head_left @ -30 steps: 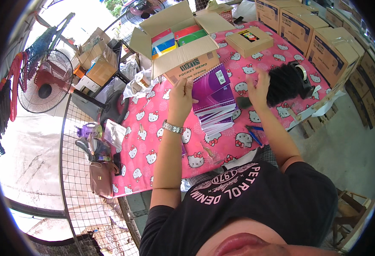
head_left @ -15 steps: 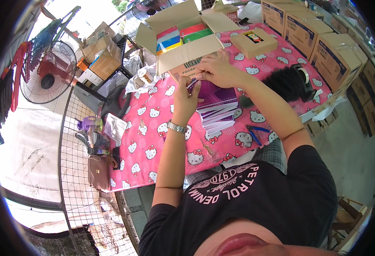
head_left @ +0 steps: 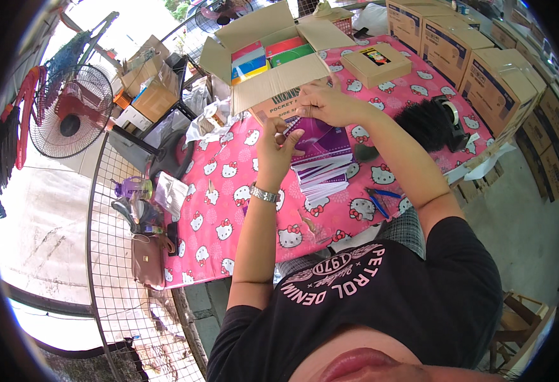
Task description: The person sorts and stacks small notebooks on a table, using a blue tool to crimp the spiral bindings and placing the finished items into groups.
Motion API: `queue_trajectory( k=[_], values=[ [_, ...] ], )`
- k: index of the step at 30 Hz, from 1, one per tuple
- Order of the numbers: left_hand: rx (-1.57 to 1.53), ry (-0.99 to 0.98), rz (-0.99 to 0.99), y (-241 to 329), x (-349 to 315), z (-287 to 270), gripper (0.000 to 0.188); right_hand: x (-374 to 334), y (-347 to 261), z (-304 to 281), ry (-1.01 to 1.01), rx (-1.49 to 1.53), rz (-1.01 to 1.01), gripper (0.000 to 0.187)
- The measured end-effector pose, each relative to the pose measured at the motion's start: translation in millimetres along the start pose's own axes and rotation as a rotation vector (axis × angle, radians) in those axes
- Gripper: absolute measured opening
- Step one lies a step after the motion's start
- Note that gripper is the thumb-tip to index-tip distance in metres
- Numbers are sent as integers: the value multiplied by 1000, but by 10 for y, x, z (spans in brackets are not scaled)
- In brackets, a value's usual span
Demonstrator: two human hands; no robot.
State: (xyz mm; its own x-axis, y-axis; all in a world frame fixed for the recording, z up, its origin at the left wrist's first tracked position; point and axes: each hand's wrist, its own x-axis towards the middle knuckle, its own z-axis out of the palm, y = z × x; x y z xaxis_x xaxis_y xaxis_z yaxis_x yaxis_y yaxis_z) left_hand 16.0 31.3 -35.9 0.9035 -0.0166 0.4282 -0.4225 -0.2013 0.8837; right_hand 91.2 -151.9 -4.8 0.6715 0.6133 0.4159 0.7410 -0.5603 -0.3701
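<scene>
On the table, a pile of purple and white printed folders or packets lies stacked and slightly fanned in front of me. My left hand, a metal watch on its wrist, is at the pile's far left corner. Its thumb and fingers close around a small purple piece that I cannot make out fully. Close by, my right hand bends its fingers over the pile's far edge in a pinch; its fingertips are partly hidden. Just beyond both hands stands an open cardboard box holding colourful packs.
A closed small carton sits at the far right of the pink patterned tablecloth. Blue-handled pliers, a black tape dispenser and a black bristly item lie to the right. Large cartons line that side; a fan stands left.
My fingertips, close together before, have drawn slightly apart. The left thumb has opened outward a little, and the right hand has shifted slightly right.
</scene>
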Motion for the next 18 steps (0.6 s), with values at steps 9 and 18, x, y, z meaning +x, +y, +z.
queue_trajectory(
  k=[9,18],
  values=[
    [62,37,-51,-48,-9,-15,27,-66,-104,17,91,-51,-77,30],
    [-181,65,-9,-158,-101,31,18,-94,-157,-4,94,50,-7,19]
  ],
)
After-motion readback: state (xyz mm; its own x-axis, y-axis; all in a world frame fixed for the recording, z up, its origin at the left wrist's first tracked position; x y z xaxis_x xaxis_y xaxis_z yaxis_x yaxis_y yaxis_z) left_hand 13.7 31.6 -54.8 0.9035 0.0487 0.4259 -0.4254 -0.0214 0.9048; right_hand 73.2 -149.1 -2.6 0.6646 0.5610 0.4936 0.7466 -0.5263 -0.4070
